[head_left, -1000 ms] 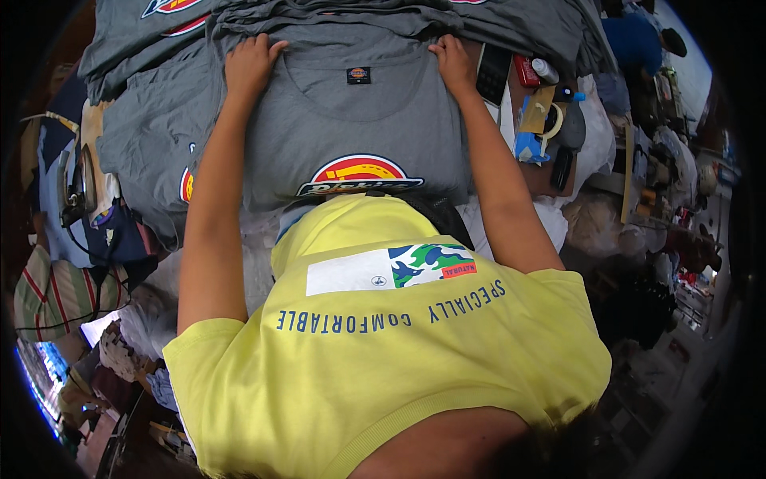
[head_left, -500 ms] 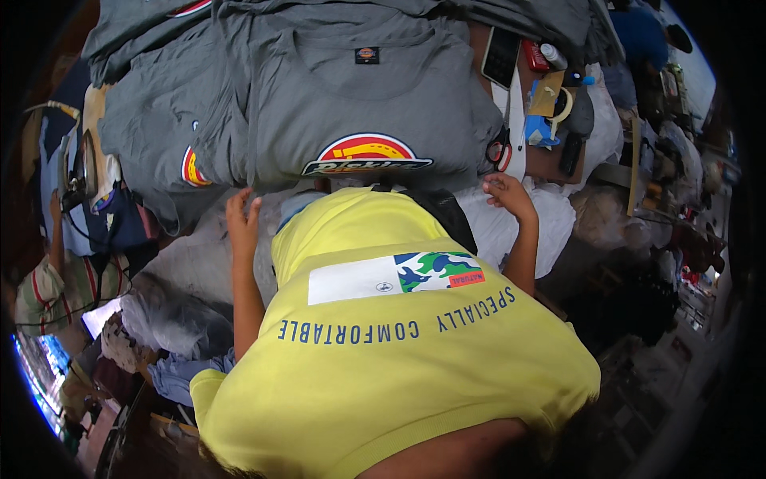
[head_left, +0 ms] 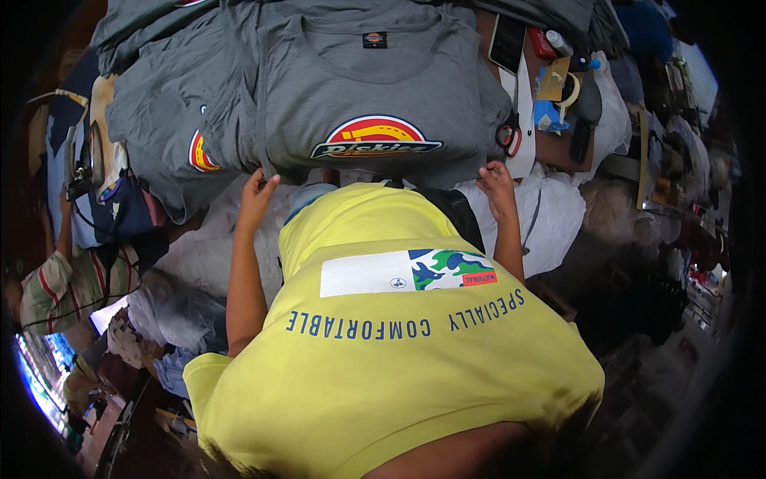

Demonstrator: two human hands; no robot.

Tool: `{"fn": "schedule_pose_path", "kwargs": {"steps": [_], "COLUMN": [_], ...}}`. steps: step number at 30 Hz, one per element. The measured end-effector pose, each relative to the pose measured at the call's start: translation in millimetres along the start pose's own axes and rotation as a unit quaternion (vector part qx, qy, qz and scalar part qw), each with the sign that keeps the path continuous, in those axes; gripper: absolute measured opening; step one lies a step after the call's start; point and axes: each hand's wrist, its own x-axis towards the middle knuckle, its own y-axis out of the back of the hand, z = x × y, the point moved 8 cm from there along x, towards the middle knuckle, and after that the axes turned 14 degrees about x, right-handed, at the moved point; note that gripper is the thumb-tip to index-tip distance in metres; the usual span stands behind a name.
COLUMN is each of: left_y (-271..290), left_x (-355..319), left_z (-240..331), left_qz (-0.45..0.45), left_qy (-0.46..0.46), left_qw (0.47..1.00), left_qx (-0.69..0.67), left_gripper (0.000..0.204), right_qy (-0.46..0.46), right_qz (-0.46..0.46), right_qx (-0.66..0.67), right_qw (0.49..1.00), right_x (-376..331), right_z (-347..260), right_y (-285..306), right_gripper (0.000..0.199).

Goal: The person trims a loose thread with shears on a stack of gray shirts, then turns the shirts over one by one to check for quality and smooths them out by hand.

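While the grey soft-knit T-shirt (head_left: pixel 375 92) is laid front up across the table (head_left: pixel 552 150), its near hem is flanked by the left hand (head_left: pixel 255 198) and the right hand (head_left: pixel 500 190). Fabric is matte, lightly creased. Wide round neckline is turned to the far side; a black rectangular neck label (head_left: pixel 374 40) is stitched inside. Chest is marked by an arched red-and-yellow print (head_left: pixel 377 137), white-edged, dark banner below.

Left fingers: partly curled, thumb parted from the rest, at the hem's left. Right fingers: bent, tips at the hem's right corner. Whether cloth is pinched by either cannot be told.

Containers: crinkled white plastic (head_left: pixel 550 215) is bunched beside the right forearm; a translucent plastic bag (head_left: pixel 179 307) is slumped at left, contents not made out.

Around: left side is bordered by a second grey T-shirt (head_left: pixel 159 112), rumpled. Right edge is crowded by red-handled scissors (head_left: pixel 508 137), just beside the cloth. Farther right, a white strip (head_left: pixel 523 100), a black rectangular phone (head_left: pixel 507 41), a cream tape ring (head_left: pixel 574 94) and a blue packet (head_left: pixel 547 116) are clustered. Far left is occupied by a co-worker in striped cloth (head_left: pixel 64 289).
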Motion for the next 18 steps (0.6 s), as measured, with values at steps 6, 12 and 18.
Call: {"fn": "schedule_pose_path", "kwargs": {"steps": [6, 12, 18], "left_y": [52.9, 75.8, 77.9], "left_x": [-0.5, -5.3, -5.8], "left_z": [-19.5, 12.0, -4.5], "left_qz": [0.037, 0.091, 0.113], "left_qy": [0.002, -0.008, 0.002], "left_qw": [0.998, 0.996, 0.993], "left_qx": [0.041, -0.006, 0.033], "left_gripper": [0.021, 0.029, 0.019], "right_qy": [0.016, 0.059, 0.074], "right_qz": [-0.043, -0.074, 0.023], "right_qx": [-0.002, -0.107, -0.081], "right_qw": [0.999, 0.990, 0.994], "right_x": [-6.5, -5.0, -5.6], "right_z": [-7.5, -19.2, -18.6], "right_y": [-7.3, 3.7, 21.0], "right_gripper": [0.019, 0.018, 0.020]}}
